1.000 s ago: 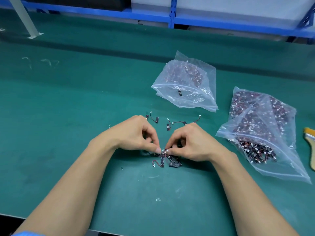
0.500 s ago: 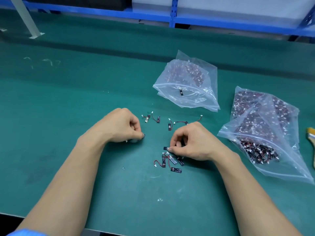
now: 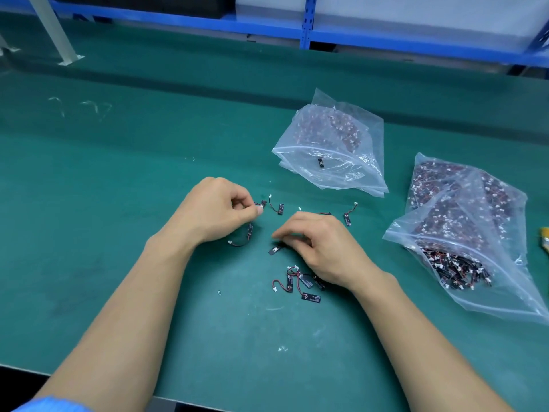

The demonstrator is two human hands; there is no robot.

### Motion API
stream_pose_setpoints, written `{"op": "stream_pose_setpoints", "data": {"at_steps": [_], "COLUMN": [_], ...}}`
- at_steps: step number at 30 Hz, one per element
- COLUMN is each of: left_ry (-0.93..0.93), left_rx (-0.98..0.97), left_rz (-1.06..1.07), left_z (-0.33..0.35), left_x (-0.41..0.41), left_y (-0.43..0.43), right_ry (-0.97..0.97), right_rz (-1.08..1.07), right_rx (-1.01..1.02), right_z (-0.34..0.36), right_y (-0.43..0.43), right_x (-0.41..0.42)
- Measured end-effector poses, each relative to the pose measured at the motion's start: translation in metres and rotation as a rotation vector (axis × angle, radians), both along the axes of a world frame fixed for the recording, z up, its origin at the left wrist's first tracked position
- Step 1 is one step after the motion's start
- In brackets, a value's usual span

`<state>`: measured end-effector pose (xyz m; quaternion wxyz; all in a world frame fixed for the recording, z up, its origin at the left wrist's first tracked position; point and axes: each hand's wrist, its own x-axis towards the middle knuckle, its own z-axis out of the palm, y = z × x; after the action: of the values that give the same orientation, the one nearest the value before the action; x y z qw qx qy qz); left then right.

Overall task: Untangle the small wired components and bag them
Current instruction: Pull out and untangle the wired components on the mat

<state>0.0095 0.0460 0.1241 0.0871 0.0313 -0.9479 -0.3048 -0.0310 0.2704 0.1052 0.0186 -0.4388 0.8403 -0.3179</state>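
Biggest thing in my feed is the green mat (image 3: pixel 118 203), which fills nearly the whole frame. It's scuffed, with pale marks at upper left and little white flecks low in the middle. A blue rack (image 3: pixel 306 28) runs along the top with a pale board behind it, and a grey leg (image 3: pixel 53 31) slants down onto the mat at upper left.

On the right side, two bags (image 3: pixel 475 233) overlap, both stuffed with red-and-black wired bits. Another bag (image 3: pixel 332 144) sits upper middle, less full, with one black piece near its seal line. A yellow thing (image 3: pixel 545 242) pokes in at the right edge, no idea what it is.

Two bare forearms come up from the bottom. The left hand (image 3: pixel 214 212) is curled, thumb and forefinger pinched on a component (image 3: pixel 249 231) whose wire loops out under the palm to a white plug. The right hand (image 3: pixel 320 245) hovers at centre with its fingers loosely bent. A black tab (image 3: pixel 274 250) sits right under its fingertips, and I can't tell if it's held or just lying there.

A small tangled pile (image 3: pixel 300 285) lies by the right wrist. A few loose components (image 3: pixel 280 208) lie in a row between the hands and the upper bag.
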Motion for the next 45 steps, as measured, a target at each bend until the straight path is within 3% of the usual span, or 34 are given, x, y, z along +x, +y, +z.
{"op": "stream_pose_setpoints", "data": {"at_steps": [4,9,15,24,30,35,41,45], "left_ry": [0.015,-0.176,-0.186,-0.098,-0.280,-0.204,-0.013,0.110], "left_rx": [0.054,0.006,-0.016,0.037,-0.021,-0.015,-0.110,-0.024], "left_rz": [-0.177,-0.383,-0.336,-0.356,-0.495,-0.468,-0.339,-0.363], "left_z": [0.001,-0.004,-0.006,0.004,-0.002,-0.005,-0.006,-0.004], "left_x": [0.002,0.001,-0.001,0.006,0.008,0.004,0.000,0.004], "left_y": [0.009,0.018,0.013,0.021,0.049,0.048,0.051,0.056], "right_ry": [-0.062,-0.143,-0.155,-0.292,-0.348,-0.469,-0.455,-0.499], "right_rz": [-0.053,0.091,0.090,-0.036,-0.080,-0.096,-0.143,-0.134], "right_rx": [-0.107,0.048,0.128,0.063,0.095,0.141,0.138,0.134], "right_z": [0.010,0.017,0.014,0.016,0.016,0.019,0.023,0.027], "right_y": [0.013,0.017,0.015,0.029,0.039,0.046,0.048,0.055], "right_x": [-0.002,-0.001,0.000,-0.010,-0.020,-0.025,-0.023,-0.025]}}
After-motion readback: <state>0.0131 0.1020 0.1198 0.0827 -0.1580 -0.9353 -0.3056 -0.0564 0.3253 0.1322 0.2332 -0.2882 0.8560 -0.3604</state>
